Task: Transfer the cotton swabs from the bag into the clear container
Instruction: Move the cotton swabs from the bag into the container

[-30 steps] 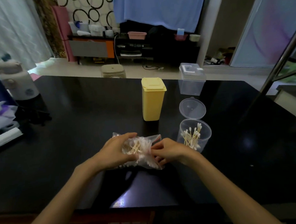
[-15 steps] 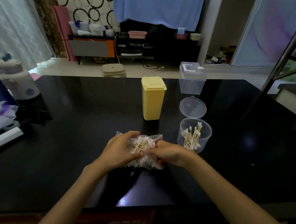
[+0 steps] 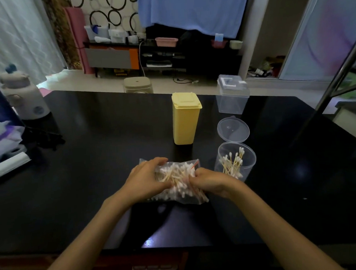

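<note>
A clear plastic bag (image 3: pixel 176 177) full of cotton swabs lies on the black table (image 3: pixel 93 180) in front of me. My left hand (image 3: pixel 146 181) grips the bag's left side, fingers curled over it. My right hand (image 3: pixel 209 180) pinches at the bag's right end, fingertips hidden among the swabs and plastic. Just right of the bag stands the round clear container (image 3: pixel 235 161) with several swabs upright inside. Its hinged lid (image 3: pixel 233 130) is flipped open behind it.
A yellow lidded box (image 3: pixel 185 118) stands behind the bag. A square clear box (image 3: pixel 233 97) sits at the far edge. A bottle (image 3: pixel 23 97), papers and dark items crowd the table's left side. A slanted metal pole (image 3: pixel 339 72) crosses the right.
Both hands shifted slightly on the bag and drew closer together; the right hand's fingers have dug into the bag's right end. The container has not moved.
</note>
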